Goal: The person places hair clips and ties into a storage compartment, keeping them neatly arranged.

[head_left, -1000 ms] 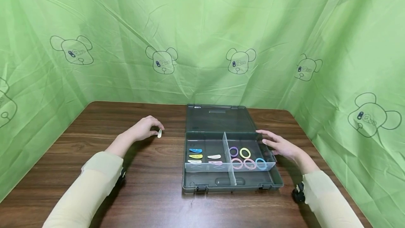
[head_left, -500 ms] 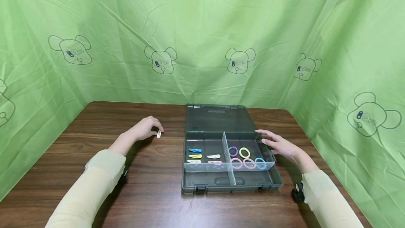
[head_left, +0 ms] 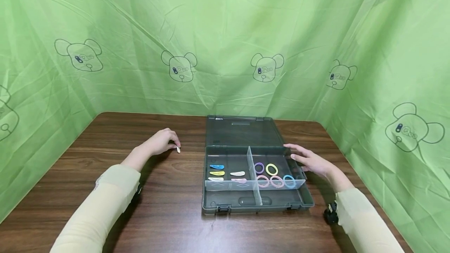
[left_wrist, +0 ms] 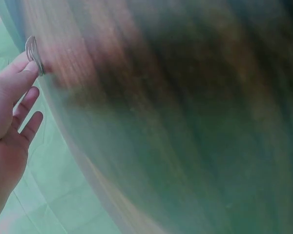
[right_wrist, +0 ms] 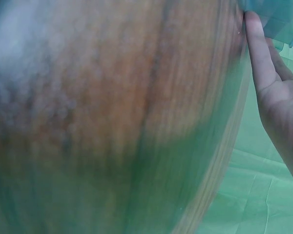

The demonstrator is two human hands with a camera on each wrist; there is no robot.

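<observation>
My left hand (head_left: 161, 143) pinches a small white snap hair clip (head_left: 178, 150) between thumb and fingers, low over the table left of the box. In the left wrist view the clip (left_wrist: 33, 54) shows nearly edge-on at the fingertips. A grey see-through divided box (head_left: 225, 199) lies with its lid folded back. Several snap hair clips, among them a blue one (head_left: 216, 166) and a yellow one (head_left: 217, 173), lie in its back left compartment. Back right are several hair ties, including a purple one (head_left: 259, 168). My right hand (head_left: 313, 163) rests at the box's right side, fingers extended.
The open lid (head_left: 242, 132) reaches toward the back edge of the wooden table (head_left: 168, 214). Clear dividers (head_left: 228, 185) stand between the compartments. Two latches (head_left: 223, 209) are on the box's front. A green curtain (head_left: 221, 30) hangs behind and along both sides.
The hair clip has turned in my left fingers and tilts the other way, with less of it showing. The right hand and the box stay as they were.
</observation>
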